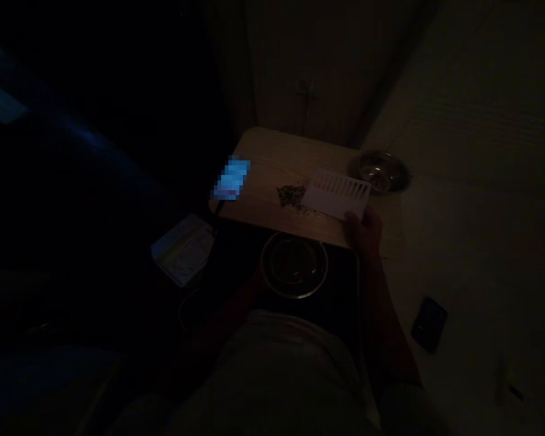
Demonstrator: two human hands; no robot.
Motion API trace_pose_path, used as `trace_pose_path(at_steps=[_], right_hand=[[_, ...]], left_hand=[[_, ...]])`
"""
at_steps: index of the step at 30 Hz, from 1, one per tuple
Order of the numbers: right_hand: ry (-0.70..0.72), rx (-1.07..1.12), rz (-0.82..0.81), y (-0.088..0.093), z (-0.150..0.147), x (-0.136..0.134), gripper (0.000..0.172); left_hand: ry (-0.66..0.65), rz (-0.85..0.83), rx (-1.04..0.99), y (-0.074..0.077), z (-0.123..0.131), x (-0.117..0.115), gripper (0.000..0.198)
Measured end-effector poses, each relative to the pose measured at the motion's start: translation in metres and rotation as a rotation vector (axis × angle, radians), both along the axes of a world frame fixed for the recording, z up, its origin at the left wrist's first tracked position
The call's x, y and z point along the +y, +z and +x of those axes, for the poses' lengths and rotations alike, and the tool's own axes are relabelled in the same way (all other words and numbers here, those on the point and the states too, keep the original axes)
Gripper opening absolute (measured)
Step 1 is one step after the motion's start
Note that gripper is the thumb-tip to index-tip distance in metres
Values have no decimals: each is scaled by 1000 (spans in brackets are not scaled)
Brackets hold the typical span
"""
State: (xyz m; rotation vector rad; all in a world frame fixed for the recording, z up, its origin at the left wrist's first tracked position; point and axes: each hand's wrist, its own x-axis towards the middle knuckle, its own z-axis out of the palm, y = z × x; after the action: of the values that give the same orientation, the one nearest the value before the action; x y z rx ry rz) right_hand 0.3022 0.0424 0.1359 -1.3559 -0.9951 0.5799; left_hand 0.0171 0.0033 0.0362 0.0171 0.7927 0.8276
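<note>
My right hand (pixel 364 231) is closed on the near right corner of a flat white plastic piece (pixel 331 200) with a row of slots along its far side. The piece lies low over a small wooden table (pixel 272 151). Against its left end is a loose pile of small dark green bits (pixel 290 195), with some scattered nearer. Below the table's front edge sits a round metal bowl (pixel 295 266), its inside dark and shiny. At the bowl's left rim is my left hand (pixel 255 281), gripping its side; the fingers are mostly lost in the dark.
A second metal bowl (pixel 384 172) stands at the table's right end. On the left corner glows a blurred-out screen (pixel 232 178). A clear packet or box (pixel 184 249) lies lower left, and a dark phone-like object (pixel 429 324) on the right. A cable (pixel 307 109) hangs from a wall socket behind.
</note>
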Motion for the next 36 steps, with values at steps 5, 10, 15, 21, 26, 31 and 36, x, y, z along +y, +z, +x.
trace_pose_path(at_steps=[5,10,15,21,26,31,36], right_hand=[[4,81,14,-4,1,-1,30],[-15,106,11,-8,6,-2,26],[-42,105,32,-8,8,-2,27],[-62,155,25,-5,7,-1,23],[-76,159,27,-2,7,-2,26],[-14,112,23,-3,7,-3,29],[-11,100,0,-5,5,-3,27]], left_hand=[[-2,-86,47,8,2,0,46],[-21,-137,20,3,1,2,53],[-67,-116,-48,7,2,3,55],[3,-114,31,13,5,2,47],[-53,-122,17,5,3,3,52],[-19,-70,37,-1,1,3,49],[-6,-90,88,8,4,1,45]])
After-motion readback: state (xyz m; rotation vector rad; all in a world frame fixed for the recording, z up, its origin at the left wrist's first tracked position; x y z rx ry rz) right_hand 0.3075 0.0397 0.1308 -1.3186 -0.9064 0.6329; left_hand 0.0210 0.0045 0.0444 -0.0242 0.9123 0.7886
